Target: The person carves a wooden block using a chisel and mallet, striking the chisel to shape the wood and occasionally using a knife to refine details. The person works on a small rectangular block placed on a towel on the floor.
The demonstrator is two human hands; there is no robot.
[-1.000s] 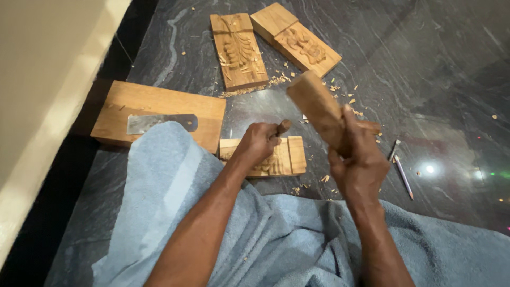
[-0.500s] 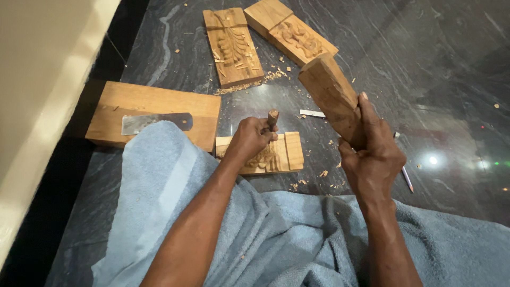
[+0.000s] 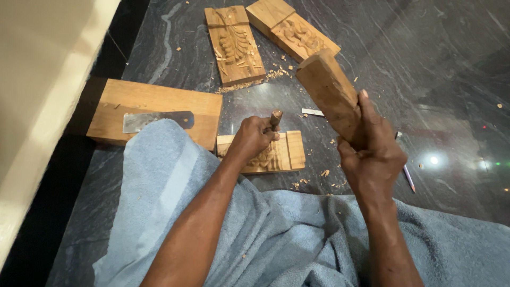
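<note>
1. The left hand (image 3: pixel 254 135) is wrapped around a chisel (image 3: pixel 275 118), whose wooden handle end pokes up out of the fist; the blade is hidden under the hand, over a small carving block (image 3: pixel 289 151) lying on the dark stone floor (image 3: pixel 425 79) just in front of the lap.
2. The right hand (image 3: pixel 372 154) is closed on the lower end of a squared wooden mallet block (image 3: pixel 329 93), held raised and tilted, above and to the right of the chisel, apart from it.
3. The small block shows cut relief near the left hand, while its right portion looks plain, so the carving seems partly done with more left to cut.
4. Beyond it lie two carved panels (image 3: pixel 234 45), (image 3: pixel 295 32), touching at a corner, with wood chips (image 3: pixel 255 79) scattered at their near edges.
5. To the left sits a larger plain wooden block (image 3: pixel 159 101) with a flat metal blade (image 3: pixel 154 119) lying on it.
6. A blue cloth (image 3: pixel 276 234) covers the lap; a pencil (image 3: pixel 406 172) lies on the floor right of the right hand.
</note>
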